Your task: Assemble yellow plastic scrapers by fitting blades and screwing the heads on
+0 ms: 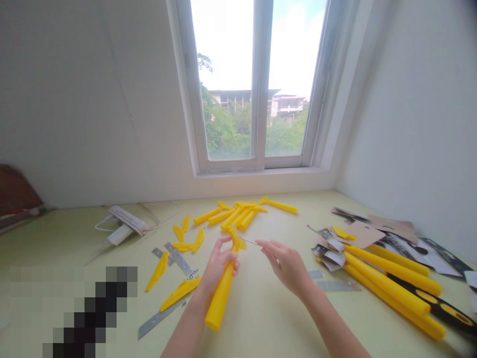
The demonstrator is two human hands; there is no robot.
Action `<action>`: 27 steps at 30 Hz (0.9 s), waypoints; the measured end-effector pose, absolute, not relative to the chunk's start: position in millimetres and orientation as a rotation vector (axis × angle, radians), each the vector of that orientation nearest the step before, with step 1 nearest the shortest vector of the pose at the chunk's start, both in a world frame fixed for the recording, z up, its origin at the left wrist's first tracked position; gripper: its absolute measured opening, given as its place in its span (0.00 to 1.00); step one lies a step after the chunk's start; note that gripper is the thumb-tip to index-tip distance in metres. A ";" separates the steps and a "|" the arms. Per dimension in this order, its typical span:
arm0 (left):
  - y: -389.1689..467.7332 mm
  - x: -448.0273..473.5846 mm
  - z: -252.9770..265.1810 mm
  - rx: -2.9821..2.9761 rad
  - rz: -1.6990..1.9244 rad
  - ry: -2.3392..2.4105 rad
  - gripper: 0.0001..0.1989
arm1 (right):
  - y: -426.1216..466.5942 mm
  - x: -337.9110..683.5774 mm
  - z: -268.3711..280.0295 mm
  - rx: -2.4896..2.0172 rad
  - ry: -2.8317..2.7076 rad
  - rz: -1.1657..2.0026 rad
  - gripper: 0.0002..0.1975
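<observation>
My left hand [219,266] is wrapped round a yellow plastic scraper handle [220,298], its thick end towards me and its flared head pointing away. Between the fingers of my right hand [285,261] is a thin metal rod [249,240], whose far end meets the flared head; I cannot make out its tip. Left of my hands lie several flat yellow wedge pieces [156,271], grey metal blades [158,318] and a small heap of screws [192,275]. Beyond them, several more yellow handles [238,216] lie bunched together.
At the right, long yellow handled tools [391,278] with card labels [330,253] lie by cardboard packaging [395,228]. More metal blades [335,286] rest near my right forearm. A white power strip [128,220] with cables is at the back left, and a window [261,89] is ahead.
</observation>
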State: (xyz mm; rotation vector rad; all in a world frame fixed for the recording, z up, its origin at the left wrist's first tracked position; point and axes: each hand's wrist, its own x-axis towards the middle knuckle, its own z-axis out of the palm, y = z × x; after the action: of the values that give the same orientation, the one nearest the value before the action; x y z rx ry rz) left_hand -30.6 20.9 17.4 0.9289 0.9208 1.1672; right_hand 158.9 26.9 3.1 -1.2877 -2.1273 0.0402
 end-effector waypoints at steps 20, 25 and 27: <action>16.4 -26.9 19.2 1.159 1.163 1.072 0.17 | 28.6 163.9 7.1 -1.221 -1.944 0.127 0.04; 16.0 -27.6 20.1 1.182 1.163 1.091 0.18 | 30.4 167.1 7.7 -1.160 -1.946 0.071 0.04; 15.5 -27.6 21.1 1.178 1.163 1.088 0.18 | 29.8 167.2 8.4 -1.172 -1.951 0.063 0.05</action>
State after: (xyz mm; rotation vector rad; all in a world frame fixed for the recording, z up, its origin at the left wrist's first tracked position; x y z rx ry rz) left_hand -27.6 15.5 21.1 1.1779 1.0881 1.1630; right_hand 167.2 29.8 8.4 -1.1720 -1.9510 0.0628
